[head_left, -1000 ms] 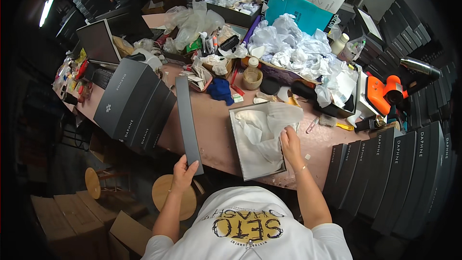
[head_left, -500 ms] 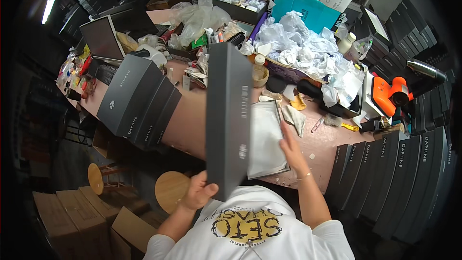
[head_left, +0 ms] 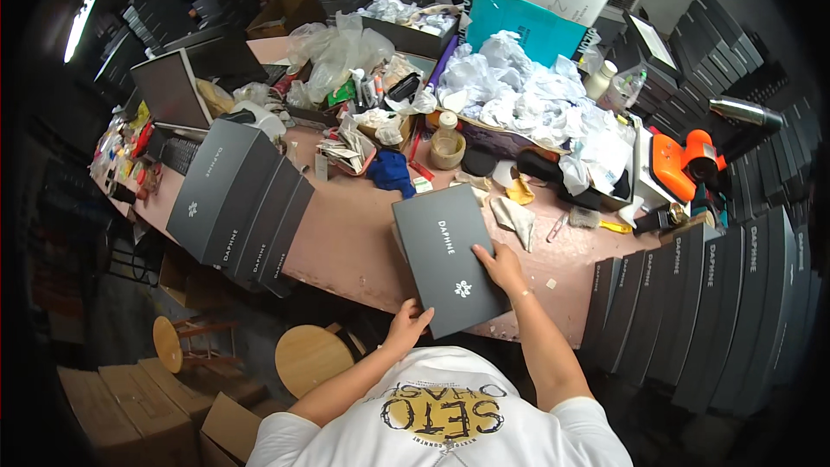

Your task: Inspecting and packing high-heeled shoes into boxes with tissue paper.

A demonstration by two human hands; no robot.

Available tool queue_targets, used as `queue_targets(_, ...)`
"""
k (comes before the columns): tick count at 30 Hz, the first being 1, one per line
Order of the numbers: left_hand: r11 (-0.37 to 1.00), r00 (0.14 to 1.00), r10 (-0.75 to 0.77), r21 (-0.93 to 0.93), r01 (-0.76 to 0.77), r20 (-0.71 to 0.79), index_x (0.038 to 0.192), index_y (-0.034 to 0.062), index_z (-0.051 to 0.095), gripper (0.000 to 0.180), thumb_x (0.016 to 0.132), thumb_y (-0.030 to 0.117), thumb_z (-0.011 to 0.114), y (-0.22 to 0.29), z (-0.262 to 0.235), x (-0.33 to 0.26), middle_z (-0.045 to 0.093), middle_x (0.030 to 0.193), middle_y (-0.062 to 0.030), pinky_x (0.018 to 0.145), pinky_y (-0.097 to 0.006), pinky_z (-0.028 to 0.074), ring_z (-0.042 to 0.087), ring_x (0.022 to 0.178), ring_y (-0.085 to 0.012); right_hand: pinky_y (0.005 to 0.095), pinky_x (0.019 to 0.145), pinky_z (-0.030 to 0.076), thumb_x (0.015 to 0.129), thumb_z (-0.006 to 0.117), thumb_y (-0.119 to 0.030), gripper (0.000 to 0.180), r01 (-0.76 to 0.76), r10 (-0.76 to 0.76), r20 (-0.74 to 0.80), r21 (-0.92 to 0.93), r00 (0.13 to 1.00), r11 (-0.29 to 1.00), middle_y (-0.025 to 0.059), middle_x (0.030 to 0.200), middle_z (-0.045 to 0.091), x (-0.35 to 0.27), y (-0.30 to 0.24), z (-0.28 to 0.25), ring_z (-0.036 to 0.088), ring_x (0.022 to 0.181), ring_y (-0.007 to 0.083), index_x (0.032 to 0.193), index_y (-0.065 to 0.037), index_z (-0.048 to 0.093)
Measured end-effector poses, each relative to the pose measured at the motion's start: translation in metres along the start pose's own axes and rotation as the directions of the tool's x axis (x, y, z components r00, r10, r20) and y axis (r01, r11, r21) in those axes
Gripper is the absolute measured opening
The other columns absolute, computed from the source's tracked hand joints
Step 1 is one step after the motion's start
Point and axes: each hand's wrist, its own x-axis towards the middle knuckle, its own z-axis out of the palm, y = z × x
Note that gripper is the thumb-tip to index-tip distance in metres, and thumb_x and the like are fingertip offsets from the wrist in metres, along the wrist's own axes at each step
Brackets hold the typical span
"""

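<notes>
A dark grey shoebox (head_left: 445, 246) lies at the table's near edge, with its lid on top. White lettering and a small flower emblem mark the lid. My left hand (head_left: 408, 327) is closed around the near left edge, its thumb at the lid's rim. On the opposite side, my right hand (head_left: 503, 268) grips the right edge, thumb on top and the other fingers down the side. The box's inside is hidden beneath the lid. Just beyond it lie cream and yellow cloth scraps (head_left: 516, 220).
Stacked grey shoeboxes stand on the table's left (head_left: 233, 199) and at the right (head_left: 683, 303). Crumpled white paper (head_left: 527, 95) fills a container at the back. A brush (head_left: 596, 221) and an orange device (head_left: 670, 169) sit right. A round wooden stool (head_left: 313, 359) stands below the table.
The lid, held upright in my left hand before, has come down flat over the open box with white inside. My right hand has shifted slightly left onto the lid's edge.
</notes>
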Motion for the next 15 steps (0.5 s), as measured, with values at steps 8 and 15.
queue_targets(8, 0.994, 0.941, -0.108, 0.024, 0.106, 0.320, 0.126, -0.0052, 0.042, 0.056, 0.091, 0.035, 0.059, -0.005, -0.043, 0.037, 0.053, 0.122, -0.0144, 0.089, -0.041, 0.047, 0.050, 0.115, -0.0237, 0.0396, 0.082, 0.049, 0.075, 0.058, -0.067, 0.081, -0.128, 0.131, -0.032, 0.078, 0.991, 0.989, 0.0273, 0.091, 0.067, -0.015, -0.004, 0.017, 0.066, 0.088, 0.0367, 0.103, 0.008, 0.066)
queue_targets(15, 0.986, 0.955, -0.070, 0.162, 0.023, 0.287, 0.133, -0.0018, 0.041, 0.065, 0.091, 0.045, 0.056, -0.025, -0.071, 0.064, 0.047, 0.134, -0.0134, 0.103, -0.040, 0.033, 0.041, 0.125, -0.0247, 0.0389, 0.091, 0.046, 0.079, 0.058, -0.063, 0.081, -0.319, 0.346, 0.026, 0.456, 0.938, 0.831, 0.0268, 0.106, 0.064, -0.080, 0.009, 0.069, 0.062, 0.102, 0.0341, 0.117, 0.008, 0.059)
